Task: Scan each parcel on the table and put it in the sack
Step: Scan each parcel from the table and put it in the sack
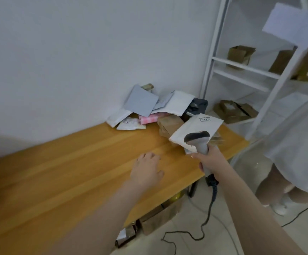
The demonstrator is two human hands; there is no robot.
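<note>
Above the table (76, 162), right grip (208, 159) is clutching scanner (198, 139) plus white parcel (199, 124), left grip (146, 168) spread; pile (149, 109) is seemingly waiting unscanned.

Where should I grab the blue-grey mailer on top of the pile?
Probably pinch its bottom corner with the left hand, from the front, since the right hand grips the scanner: the blue-grey mailer is thin, leans tilted on the pile, and that corner juts free.

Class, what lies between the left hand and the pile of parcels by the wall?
Head view: only bare table between the left hand and the pile of parcels.
</note>
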